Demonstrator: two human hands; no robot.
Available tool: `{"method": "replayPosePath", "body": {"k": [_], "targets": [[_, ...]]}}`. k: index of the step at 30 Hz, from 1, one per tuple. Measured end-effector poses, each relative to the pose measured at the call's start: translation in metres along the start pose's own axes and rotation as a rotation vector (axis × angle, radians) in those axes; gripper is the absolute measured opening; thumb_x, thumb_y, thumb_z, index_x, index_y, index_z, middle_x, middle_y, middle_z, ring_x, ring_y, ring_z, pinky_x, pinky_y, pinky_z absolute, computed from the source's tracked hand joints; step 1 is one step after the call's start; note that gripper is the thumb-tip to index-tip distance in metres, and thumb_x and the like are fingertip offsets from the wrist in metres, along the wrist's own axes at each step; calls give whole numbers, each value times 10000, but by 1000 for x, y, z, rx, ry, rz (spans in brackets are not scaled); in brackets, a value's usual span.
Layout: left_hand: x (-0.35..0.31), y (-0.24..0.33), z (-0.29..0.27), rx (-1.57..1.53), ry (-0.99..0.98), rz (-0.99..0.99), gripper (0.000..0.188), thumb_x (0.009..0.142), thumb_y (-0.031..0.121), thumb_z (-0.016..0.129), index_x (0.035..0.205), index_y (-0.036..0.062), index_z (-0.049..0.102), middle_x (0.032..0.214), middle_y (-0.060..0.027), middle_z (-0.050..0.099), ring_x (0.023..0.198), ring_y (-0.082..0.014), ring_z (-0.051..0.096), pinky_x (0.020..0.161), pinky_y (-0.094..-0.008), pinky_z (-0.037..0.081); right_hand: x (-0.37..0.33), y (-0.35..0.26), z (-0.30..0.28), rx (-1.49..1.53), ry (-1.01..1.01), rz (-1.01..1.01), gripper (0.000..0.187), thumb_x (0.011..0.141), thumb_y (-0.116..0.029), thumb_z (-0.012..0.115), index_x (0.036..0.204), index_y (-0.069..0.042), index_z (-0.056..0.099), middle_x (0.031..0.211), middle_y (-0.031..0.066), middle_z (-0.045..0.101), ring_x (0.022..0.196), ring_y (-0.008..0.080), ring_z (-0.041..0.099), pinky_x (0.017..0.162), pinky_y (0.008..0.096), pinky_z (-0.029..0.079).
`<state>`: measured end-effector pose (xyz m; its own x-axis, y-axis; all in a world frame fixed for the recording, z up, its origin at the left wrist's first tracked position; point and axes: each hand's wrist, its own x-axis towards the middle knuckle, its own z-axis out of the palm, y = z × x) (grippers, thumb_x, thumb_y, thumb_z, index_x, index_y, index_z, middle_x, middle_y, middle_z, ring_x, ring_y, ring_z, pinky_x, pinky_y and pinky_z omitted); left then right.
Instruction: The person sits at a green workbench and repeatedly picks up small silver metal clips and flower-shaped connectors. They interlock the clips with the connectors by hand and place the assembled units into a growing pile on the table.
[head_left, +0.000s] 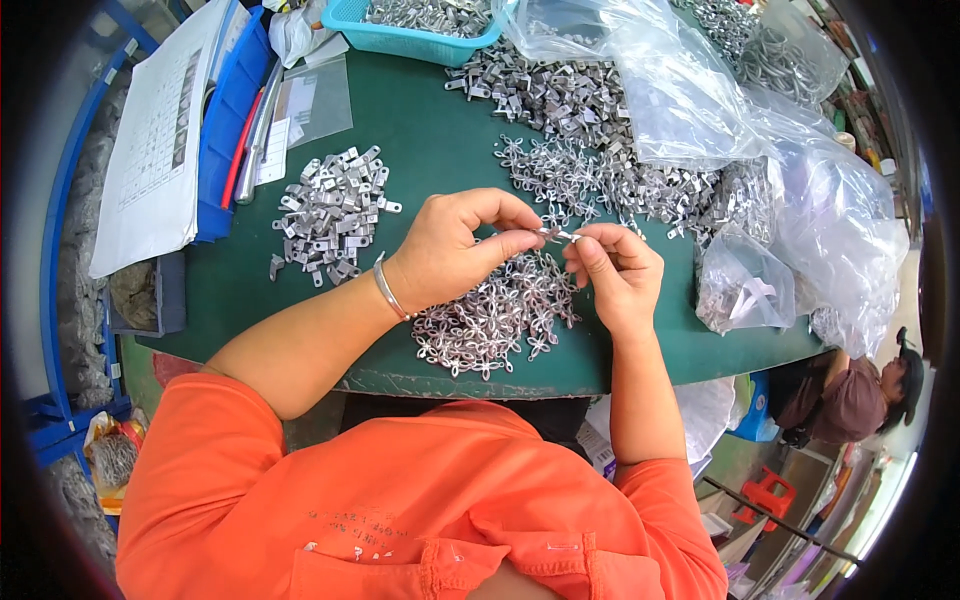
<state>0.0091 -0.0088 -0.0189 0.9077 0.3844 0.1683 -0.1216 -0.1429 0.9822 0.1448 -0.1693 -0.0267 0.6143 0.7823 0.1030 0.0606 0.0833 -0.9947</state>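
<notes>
Above the middle of the green table, my left hand [455,245] pinches one end of a small silvery metal piece [557,235]. Its other end sits between the thumb and fingers of my right hand [617,270]. Fingertips cover most of the piece, so its full shape is hidden. Just below my hands lies a heap of metal four-looped links [490,325]. Beyond them spreads a second pile of similar looped links [560,175]. A pile of small bent metal brackets [335,210] rests on the table left of my left hand.
A green table [420,120] carries more metal brackets [560,95] at the back. A turquoise basket [400,40] of parts stands at the far edge. Clear plastic bags [690,100] cover the right side. Papers [160,150] lean on a blue rack at left. Another person [850,400] is at far right.
</notes>
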Motion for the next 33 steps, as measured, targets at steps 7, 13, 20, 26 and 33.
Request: {"method": "replayPosePath", "body": {"k": [7,13,20,26,33], "targets": [[0,2,2,-71,-4,-56,120,858,-9,595,969,-39,627,929,-98,670,887,-161,652,793,-267,518,-2,-2,-3,15,-29,55,118,897,-107,599,902,9,625,751,42,635,626,73,568,530,187,432],[0,4,1,-51,-17,-73,92,860,-15,581,935,-42,627,884,-84,662,858,-155,648,842,-282,501,0,-2,-7,-13,1,3,115,911,-108,575,890,-5,622,730,20,594,626,66,524,562,194,423],[2,3,-10,42,-143,-72,34,782,4,610,798,8,640,822,-38,656,775,-118,613,839,-310,477,14,12,-35,-600,320,-241,103,819,-85,665,847,-1,612,704,59,570,624,142,528,580,268,434],[-2,-6,-10,307,-216,161,54,704,50,621,756,46,635,782,-83,617,749,-216,610,686,-317,494,12,11,-4,-926,167,-200,269,685,-132,748,888,-41,597,880,126,578,837,335,559,735,407,459],[4,-9,-1,329,-177,338,63,759,105,633,764,42,632,853,-85,594,827,-252,579,757,-335,458,10,12,-16,-946,252,-329,79,755,-28,611,825,-19,576,818,148,558,762,350,550,667,419,458]]}}
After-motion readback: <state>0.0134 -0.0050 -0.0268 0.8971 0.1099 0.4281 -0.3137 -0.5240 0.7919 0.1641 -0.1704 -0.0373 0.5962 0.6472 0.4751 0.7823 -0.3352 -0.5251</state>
